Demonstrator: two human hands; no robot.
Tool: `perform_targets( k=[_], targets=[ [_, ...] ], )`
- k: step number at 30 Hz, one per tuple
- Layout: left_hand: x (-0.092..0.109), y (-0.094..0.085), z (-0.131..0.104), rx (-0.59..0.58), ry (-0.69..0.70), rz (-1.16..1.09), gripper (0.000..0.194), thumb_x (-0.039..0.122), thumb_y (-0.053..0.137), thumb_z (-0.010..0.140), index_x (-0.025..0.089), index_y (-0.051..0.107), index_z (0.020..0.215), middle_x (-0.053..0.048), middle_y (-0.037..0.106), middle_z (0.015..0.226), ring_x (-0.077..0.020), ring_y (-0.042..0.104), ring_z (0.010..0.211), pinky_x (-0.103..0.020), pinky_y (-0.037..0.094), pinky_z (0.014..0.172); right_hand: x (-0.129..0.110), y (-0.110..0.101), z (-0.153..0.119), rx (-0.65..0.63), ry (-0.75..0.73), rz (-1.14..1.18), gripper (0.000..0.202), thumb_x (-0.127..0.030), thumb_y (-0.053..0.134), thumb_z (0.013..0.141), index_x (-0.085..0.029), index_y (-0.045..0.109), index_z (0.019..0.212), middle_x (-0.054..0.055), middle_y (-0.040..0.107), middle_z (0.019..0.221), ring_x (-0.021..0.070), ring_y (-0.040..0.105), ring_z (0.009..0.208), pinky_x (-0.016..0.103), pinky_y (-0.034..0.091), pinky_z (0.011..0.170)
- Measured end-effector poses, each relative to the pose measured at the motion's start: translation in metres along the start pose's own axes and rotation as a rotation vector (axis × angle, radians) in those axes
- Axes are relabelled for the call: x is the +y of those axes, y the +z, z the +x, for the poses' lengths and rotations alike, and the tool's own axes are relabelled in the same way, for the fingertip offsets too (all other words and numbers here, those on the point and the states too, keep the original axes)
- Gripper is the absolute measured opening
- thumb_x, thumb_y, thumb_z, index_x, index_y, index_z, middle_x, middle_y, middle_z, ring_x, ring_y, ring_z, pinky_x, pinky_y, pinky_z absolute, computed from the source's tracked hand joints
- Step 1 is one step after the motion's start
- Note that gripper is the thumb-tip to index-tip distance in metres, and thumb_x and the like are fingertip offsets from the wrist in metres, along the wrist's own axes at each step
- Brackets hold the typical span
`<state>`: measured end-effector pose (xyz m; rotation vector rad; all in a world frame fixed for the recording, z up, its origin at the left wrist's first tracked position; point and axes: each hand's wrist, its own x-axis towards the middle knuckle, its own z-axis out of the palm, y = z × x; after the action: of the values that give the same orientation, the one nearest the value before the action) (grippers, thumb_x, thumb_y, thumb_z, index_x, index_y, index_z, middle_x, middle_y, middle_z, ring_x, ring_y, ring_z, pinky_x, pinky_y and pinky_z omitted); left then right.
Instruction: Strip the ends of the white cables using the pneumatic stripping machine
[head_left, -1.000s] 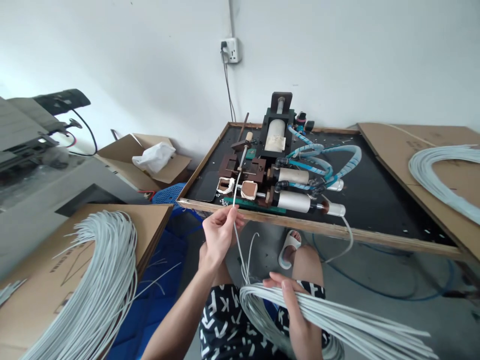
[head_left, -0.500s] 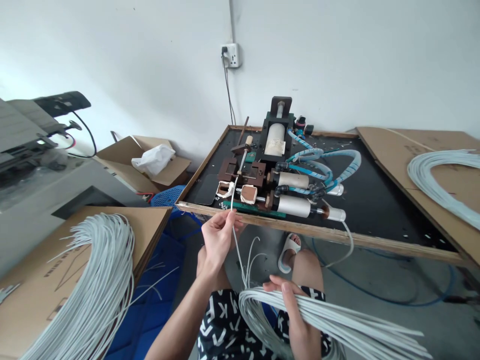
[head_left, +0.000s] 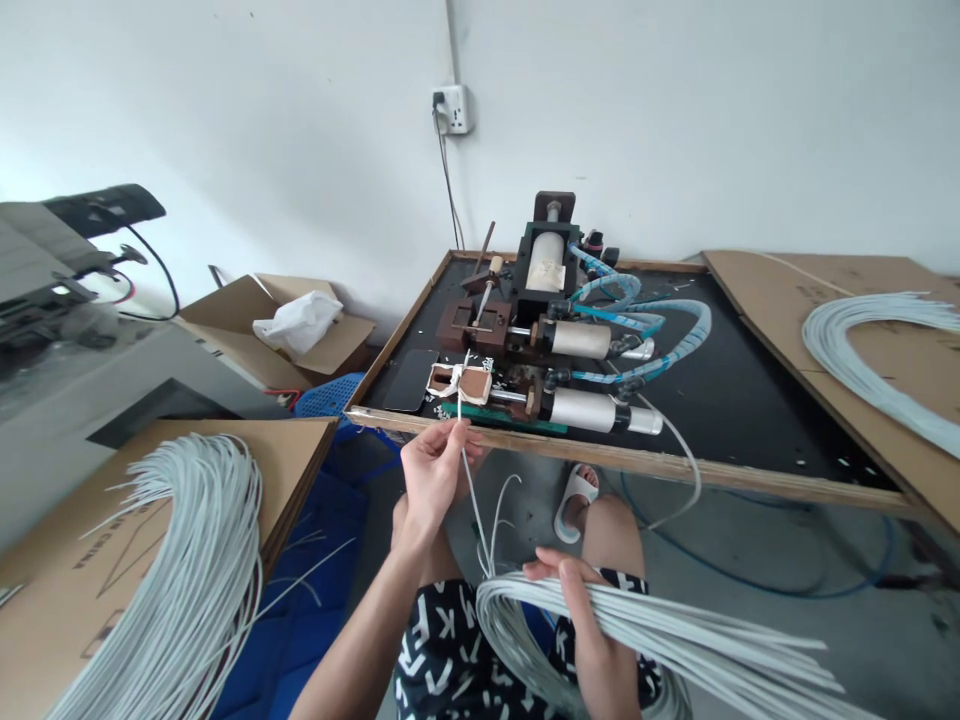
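Between thumb and fingers, my left hand (head_left: 433,470) pinches a single white cable (head_left: 466,468) at the front edge of the bench. The cable's far end passes between two tape-wrapped clamp pads (head_left: 475,385), which are closed around it. Behind them sits the brown jaw block (head_left: 474,325) of a pneumatic machine (head_left: 581,410). My right hand (head_left: 589,620) is wrapped round a bundle of white cables (head_left: 675,625) above my lap. The bundle loops back over my legs, and the pinched cable runs down to it.
A thick heap of white cables (head_left: 202,560) lies on cardboard (head_left: 142,525) at the left. Another cable coil (head_left: 847,350) rests on cardboard at the right. A wooden rim (head_left: 675,460) borders the black bench. An open carton (head_left: 225,320) stands behind the left side.
The two clamp pads have come together on the cable, the front cylinder's rod extending left. The rear jaws have also closed up. My hands have hardly moved; the view has shifted slightly.
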<state>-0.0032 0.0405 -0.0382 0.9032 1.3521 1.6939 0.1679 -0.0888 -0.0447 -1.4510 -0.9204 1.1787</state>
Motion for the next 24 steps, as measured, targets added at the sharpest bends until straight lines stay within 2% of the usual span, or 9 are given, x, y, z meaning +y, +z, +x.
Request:
perform_targets(
  k=[8, 11, 14, 16, 18, 20, 21, 22, 24],
  targets=[
    [0.002, -0.012, 0.009, -0.197, 0.014, 0.035, 0.028, 0.043, 0.074, 0.083, 0.015, 0.073, 0.087, -0.002, 0.071, 0.063, -0.0153, 0.067, 0.053, -0.025, 0.057, 0.056, 0.002, 0.008, -0.001, -0.068, -0.083, 0.074, 0.038, -0.056, 0.06, 0.096, -0.023, 0.08, 0.094, 0.003, 0.081, 0.081, 0.0204, 0.077, 0.081, 0.027, 0.06, 0.081],
    [0.005, -0.021, -0.007, -0.189, 0.077, 0.124, 0.021, 0.037, 0.07, 0.089, 0.016, 0.072, 0.088, 0.0, 0.067, 0.06, -0.0133, 0.064, 0.052, -0.022, 0.053, 0.054, 0.001, 0.012, -0.005, -0.129, -0.144, 0.042, 0.035, -0.049, 0.057, 0.1, -0.022, 0.08, 0.096, 0.003, 0.081, 0.08, 0.02, 0.077, 0.081, 0.029, 0.059, 0.084],
    [0.006, -0.033, -0.034, -0.181, 0.218, 0.204, 0.016, 0.03, 0.063, 0.096, 0.019, 0.072, 0.091, 0.003, 0.063, 0.056, -0.0113, 0.059, 0.05, -0.021, 0.051, 0.056, -0.003, 0.016, -0.014, -0.214, -0.134, 0.013, 0.034, -0.045, 0.055, 0.102, -0.022, 0.08, 0.097, 0.003, 0.082, 0.08, 0.0207, 0.078, 0.081, 0.03, 0.06, 0.084],
    [0.006, -0.041, -0.048, -0.314, 0.326, 0.263, 0.016, 0.026, 0.059, 0.098, 0.02, 0.073, 0.095, 0.004, 0.062, 0.055, -0.0108, 0.058, 0.049, -0.021, 0.05, 0.055, -0.005, 0.019, -0.019, -0.274, -0.114, 0.0, 0.034, -0.043, 0.055, 0.102, -0.021, 0.08, 0.096, 0.004, 0.082, 0.081, 0.0209, 0.079, 0.08, 0.031, 0.061, 0.084],
    [0.005, -0.044, -0.053, -0.593, 0.362, 0.374, 0.02, 0.026, 0.056, 0.1, 0.022, 0.075, 0.104, 0.002, 0.068, 0.062, -0.0124, 0.063, 0.054, -0.021, 0.053, 0.057, -0.007, 0.022, -0.02, -0.33, -0.097, -0.013, 0.035, -0.043, 0.054, 0.102, -0.02, 0.081, 0.098, 0.005, 0.083, 0.082, 0.0215, 0.079, 0.08, 0.031, 0.061, 0.083],
    [0.005, -0.042, -0.048, -0.883, 0.344, 0.543, 0.028, 0.031, 0.053, 0.102, 0.023, 0.073, 0.118, -0.005, 0.079, 0.093, -0.0193, 0.075, 0.084, -0.027, 0.061, 0.076, -0.008, 0.024, -0.018, -0.386, -0.096, -0.023, 0.038, -0.043, 0.054, 0.101, -0.017, 0.081, 0.098, 0.008, 0.083, 0.083, 0.0223, 0.079, 0.08, 0.031, 0.062, 0.082],
    [0.006, -0.039, -0.045, -0.973, 0.333, 0.63, 0.033, 0.035, 0.052, 0.102, 0.023, 0.071, 0.127, -0.008, 0.077, 0.116, -0.0245, 0.072, 0.107, -0.034, 0.06, 0.091, -0.009, 0.024, -0.017, -0.411, -0.102, -0.03, 0.039, -0.042, 0.053, 0.101, -0.016, 0.081, 0.097, 0.009, 0.083, 0.083, 0.0226, 0.079, 0.08, 0.031, 0.061, 0.082],
    [0.007, -0.036, -0.041, -1.019, 0.331, 0.698, 0.038, 0.038, 0.05, 0.103, 0.024, 0.066, 0.134, -0.009, 0.068, 0.136, -0.0288, 0.061, 0.129, -0.042, 0.053, 0.106, -0.01, 0.024, -0.015, -0.431, -0.111, -0.042, 0.039, -0.042, 0.052, 0.102, -0.016, 0.081, 0.096, 0.009, 0.082, 0.084, 0.0227, 0.079, 0.082, 0.031, 0.061, 0.083],
    [0.015, -0.029, -0.035, -1.045, 0.323, 0.716, 0.045, 0.041, 0.047, 0.104, 0.026, 0.058, 0.145, -0.007, 0.049, 0.156, -0.0314, 0.041, 0.147, -0.05, 0.04, 0.119, -0.012, 0.024, -0.011, -0.452, -0.125, -0.068, 0.04, -0.04, 0.05, 0.102, -0.016, 0.08, 0.092, 0.009, 0.082, 0.085, 0.0227, 0.079, 0.085, 0.032, 0.06, 0.087]
  ],
)
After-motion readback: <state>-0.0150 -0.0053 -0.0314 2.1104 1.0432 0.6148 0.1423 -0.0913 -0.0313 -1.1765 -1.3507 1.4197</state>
